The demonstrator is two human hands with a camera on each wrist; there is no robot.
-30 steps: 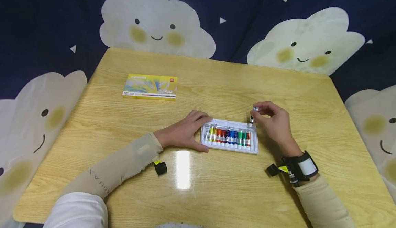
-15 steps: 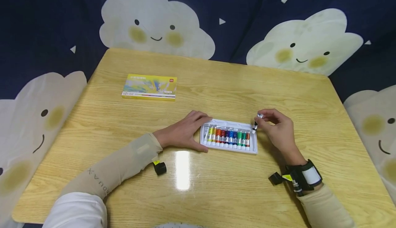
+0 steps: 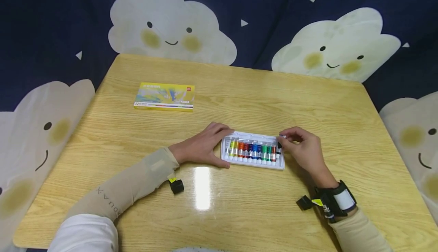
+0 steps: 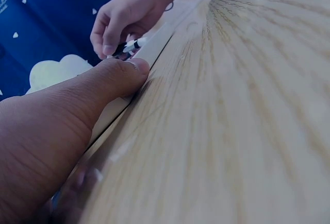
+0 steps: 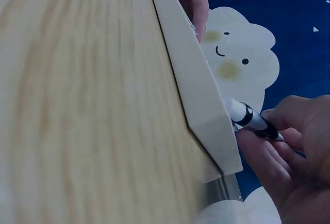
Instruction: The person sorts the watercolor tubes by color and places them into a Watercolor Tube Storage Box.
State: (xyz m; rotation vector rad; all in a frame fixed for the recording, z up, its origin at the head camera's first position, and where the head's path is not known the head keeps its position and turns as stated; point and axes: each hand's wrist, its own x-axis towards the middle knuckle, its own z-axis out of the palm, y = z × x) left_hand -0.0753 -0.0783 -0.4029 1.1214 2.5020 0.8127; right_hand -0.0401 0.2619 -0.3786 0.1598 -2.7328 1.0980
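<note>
A white plastic tray (image 3: 256, 136) lies on the table with a row of small paint tubes (image 3: 255, 153) in it, from white and yellow through red and blue to green and brown. My left hand (image 3: 202, 145) holds the tray's left end, thumb along the near edge and fingers at the far edge. At the tray's right end my right hand (image 3: 304, 151) pinches a black-banded paint tube (image 5: 252, 120) by its tail. The tube's white cap points down toward the near side, and it leans beside the brown tube at the end of the row. Fingers partly hide its tail.
A flat yellow paint box (image 3: 164, 97) lies farther back on the left of the wooden table (image 3: 239, 214). Behind the table hangs a dark blue cloth (image 3: 260, 1) with smiling clouds. A white round edge (image 3: 198, 249) shows at the bottom.
My right hand has brought the paint tube from above the tray's far right corner, out over the right rim, then down into the right end beside the row. The left hand stays put.
</note>
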